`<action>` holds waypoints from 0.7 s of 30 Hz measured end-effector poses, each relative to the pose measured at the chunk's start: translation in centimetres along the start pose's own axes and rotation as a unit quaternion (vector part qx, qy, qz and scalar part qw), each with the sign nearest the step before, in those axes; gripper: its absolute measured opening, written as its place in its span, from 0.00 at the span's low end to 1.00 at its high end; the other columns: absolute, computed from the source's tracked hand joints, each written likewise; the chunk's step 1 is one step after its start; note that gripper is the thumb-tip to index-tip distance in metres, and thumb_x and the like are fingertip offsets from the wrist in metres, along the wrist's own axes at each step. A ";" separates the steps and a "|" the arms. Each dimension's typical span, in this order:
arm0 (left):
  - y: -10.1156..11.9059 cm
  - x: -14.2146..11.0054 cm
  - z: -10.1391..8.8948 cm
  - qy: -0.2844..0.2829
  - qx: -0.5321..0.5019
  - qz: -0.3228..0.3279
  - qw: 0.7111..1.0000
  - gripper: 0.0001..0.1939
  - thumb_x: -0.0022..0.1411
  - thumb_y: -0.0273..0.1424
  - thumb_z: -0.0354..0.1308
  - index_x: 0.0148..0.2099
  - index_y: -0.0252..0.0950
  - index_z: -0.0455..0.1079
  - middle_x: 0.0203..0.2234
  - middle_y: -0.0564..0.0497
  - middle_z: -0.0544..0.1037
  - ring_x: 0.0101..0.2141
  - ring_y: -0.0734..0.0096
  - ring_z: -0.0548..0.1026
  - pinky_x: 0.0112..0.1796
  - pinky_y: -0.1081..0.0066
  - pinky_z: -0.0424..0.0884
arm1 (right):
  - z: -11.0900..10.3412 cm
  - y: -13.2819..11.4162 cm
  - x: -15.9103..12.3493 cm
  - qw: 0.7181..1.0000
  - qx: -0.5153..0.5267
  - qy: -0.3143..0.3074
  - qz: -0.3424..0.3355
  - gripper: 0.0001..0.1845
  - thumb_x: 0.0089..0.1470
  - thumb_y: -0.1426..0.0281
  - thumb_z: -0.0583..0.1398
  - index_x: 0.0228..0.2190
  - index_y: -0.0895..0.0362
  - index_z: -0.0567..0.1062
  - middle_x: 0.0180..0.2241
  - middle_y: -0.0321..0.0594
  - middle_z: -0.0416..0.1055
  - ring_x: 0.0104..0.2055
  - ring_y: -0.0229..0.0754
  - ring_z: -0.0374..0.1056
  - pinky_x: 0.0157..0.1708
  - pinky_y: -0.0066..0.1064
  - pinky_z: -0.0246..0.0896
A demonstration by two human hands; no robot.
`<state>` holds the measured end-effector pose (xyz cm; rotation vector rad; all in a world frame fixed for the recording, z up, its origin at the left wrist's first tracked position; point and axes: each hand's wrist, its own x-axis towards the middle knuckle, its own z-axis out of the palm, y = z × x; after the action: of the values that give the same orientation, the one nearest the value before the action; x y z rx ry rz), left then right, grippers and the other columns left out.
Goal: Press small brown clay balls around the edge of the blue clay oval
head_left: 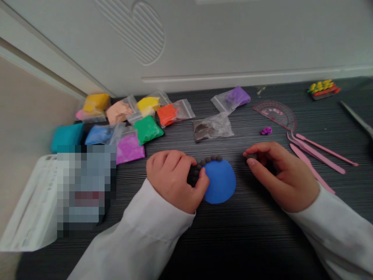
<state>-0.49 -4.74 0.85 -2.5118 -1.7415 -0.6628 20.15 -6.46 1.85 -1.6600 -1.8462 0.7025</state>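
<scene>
In the head view, a flat, round blue clay disc (221,182) lay on a black, finely streaked tabletop (221,241), small dark-grey clay balls (208,159) along its upper-left edge. At its left, the left hand (175,175) was half curled, thumb on it; whether it gripped anything could not be told. To its right, the right hand (279,175) pinched a dark clay piece (251,156) between thumb and forefinger. Beyond the disc stood a whitish panel (233,42) with a ribbed heart relief (148,35); pink tools (332,163) lay to its right.
</scene>
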 end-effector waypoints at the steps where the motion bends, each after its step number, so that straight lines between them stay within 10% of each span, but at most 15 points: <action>1: 0.0 0.0 0.0 0.001 0.004 0.002 1.000 0.08 0.44 0.36 0.56 0.27 0.36 0.69 0.25 0.49 0.72 0.33 0.62 0.66 0.37 0.60 0.60 | 0.0 0.0 0.0 1.000 -0.001 0.000 0.000 0.11 0.47 0.71 0.55 0.36 0.54 0.66 0.30 0.34 0.66 0.29 0.33 0.61 0.29 0.27 0.57; 21: 0.2 0.4 0.3 0.001 -0.009 0.017 1.000 0.10 0.46 0.36 0.55 0.32 0.36 0.69 0.28 0.49 0.73 0.34 0.62 0.67 0.38 0.60 0.60 | 0.1 0.1 0.1 1.000 0.006 0.002 -0.003 0.10 0.47 0.71 0.55 0.36 0.54 0.66 0.30 0.35 0.66 0.29 0.34 0.62 0.29 0.27 0.58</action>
<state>-0.15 -4.43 0.77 -2.5455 -1.6956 -0.6803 20.15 -6.39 1.72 -1.6467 -1.8412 0.7058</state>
